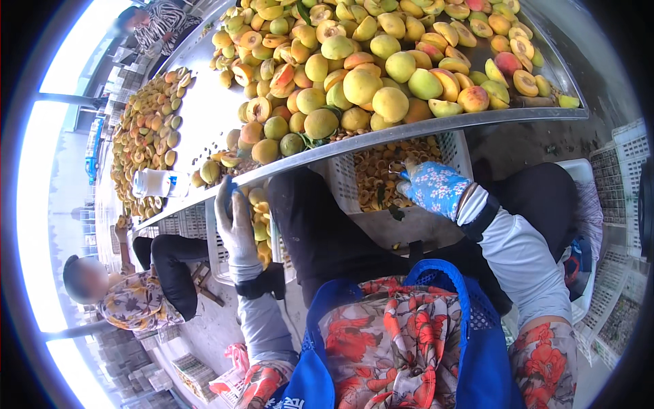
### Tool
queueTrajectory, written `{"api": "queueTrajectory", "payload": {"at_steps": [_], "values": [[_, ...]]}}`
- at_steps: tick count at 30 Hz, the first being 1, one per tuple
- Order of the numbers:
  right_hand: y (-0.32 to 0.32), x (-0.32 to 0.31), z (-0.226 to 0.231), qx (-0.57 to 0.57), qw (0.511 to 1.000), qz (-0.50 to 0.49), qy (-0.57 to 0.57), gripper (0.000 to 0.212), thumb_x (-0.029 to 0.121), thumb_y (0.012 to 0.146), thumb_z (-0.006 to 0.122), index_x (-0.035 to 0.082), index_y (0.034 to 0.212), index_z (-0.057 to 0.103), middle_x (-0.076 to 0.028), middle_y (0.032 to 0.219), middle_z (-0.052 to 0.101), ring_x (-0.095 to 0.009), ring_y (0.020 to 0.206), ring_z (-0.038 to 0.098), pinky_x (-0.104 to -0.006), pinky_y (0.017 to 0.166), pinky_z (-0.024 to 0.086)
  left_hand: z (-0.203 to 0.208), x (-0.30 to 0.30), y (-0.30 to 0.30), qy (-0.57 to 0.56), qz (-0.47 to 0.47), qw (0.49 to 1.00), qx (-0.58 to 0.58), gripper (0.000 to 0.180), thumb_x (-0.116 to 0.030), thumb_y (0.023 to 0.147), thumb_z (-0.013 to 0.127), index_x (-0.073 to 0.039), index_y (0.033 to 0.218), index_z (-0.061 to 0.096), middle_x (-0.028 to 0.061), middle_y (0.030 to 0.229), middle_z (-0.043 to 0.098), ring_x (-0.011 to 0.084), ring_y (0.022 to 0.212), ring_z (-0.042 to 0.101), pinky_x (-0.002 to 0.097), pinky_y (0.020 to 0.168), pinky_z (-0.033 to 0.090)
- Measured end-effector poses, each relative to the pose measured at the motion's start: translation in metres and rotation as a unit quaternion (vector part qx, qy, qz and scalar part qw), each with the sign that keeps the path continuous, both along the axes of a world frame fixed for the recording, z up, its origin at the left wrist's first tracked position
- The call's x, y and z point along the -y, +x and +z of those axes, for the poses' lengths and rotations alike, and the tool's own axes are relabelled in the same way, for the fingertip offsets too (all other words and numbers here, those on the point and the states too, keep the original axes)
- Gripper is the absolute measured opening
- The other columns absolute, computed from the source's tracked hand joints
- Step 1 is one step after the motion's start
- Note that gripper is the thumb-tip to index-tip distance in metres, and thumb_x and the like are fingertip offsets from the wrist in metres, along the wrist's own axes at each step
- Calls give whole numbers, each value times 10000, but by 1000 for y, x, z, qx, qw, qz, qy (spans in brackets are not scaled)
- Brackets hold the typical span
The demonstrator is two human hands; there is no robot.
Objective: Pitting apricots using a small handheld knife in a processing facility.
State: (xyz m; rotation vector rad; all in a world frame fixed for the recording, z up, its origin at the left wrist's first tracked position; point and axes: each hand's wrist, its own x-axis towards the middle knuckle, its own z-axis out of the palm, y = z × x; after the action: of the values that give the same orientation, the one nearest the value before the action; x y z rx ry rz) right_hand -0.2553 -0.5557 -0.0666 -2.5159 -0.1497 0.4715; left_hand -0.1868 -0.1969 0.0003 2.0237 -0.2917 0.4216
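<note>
The fruit (362, 86) lies heaped on the metal table (204, 102), up against its near rim, ahead of the person and reaching to the right corner; a second pile (146, 129) spreads farther left. Whole ones are nearly round, yellow to green, some blushed orange or red, with a soft matt skin; they are too round to tell which way they point. Among them lie halves (526, 83) with pale yellow-orange cut faces, some showing a reddish-brown hollow in the middle. Many of these faces turn upward, others sideways, and several oval halves at the right have their long axes slanting from upper left to lower right. The left hand (235, 228), in a white glove with blue at the fingertips, is upright just beside the rim, fingers nearly straight and pointing up; whether they grip anything I cannot tell. The right hand (436, 187), in a blue flowered glove, is over a white crate (345, 187) of small orange-brown pieces (381, 187), its fingers partly curled and pointing left; I cannot tell how far they are parted or whether they have hold of something. More yellow fruit shows below the rim, beside the left hand.
</note>
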Motion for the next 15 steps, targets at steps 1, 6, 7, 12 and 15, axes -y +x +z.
{"api": "queueTrajectory", "payload": {"at_steps": [1,6,7,12,15], "values": [[1,-2,11,-2,1000,-3,6,453,332,908,542,-57,1141,550,-273,977,651,-416,931,634,-486,823,495,-2,-24,6,191,71,978,38,450,-165,921,634,16,1316,519,193,1243,570,245,1158,541,374,993,430],[4,-19,33,-18,999,11,31,379,341,907,549,-8,1029,630,-245,956,666,-404,933,636,-487,830,498,30,60,33,213,-48,976,-3,488,-210,832,731,-19,1255,579,188,1132,641,299,1052,620,385,929,472],[6,-21,36,-15,999,11,28,379,341,907,549,-8,1029,630,-245,956,666,-404,933,636,-487,830,498,28,83,44,262,-83,961,27,488,-245,821,741,-23,1231,596,193,1108,650,306,1029,635,381,910,483],[6,-20,37,-21,997,25,63,381,324,901,558,-24,1044,614,-261,961,656,-413,952,626,-489,844,493,12,144,99,440,-139,886,-39,474,-308,795,761,-20,1148,631,174,1031,671,282,946,650,368,838,505],[6,-17,48,-29,993,17,111,386,321,907,550,-36,1047,599,-274,964,648,-431,957,613,-495,835,486,21,134,110,246,-162,938,-183,517,-362,809,747,4,1148,610,110,1046,669,198,891,637,317,744,521]]}}
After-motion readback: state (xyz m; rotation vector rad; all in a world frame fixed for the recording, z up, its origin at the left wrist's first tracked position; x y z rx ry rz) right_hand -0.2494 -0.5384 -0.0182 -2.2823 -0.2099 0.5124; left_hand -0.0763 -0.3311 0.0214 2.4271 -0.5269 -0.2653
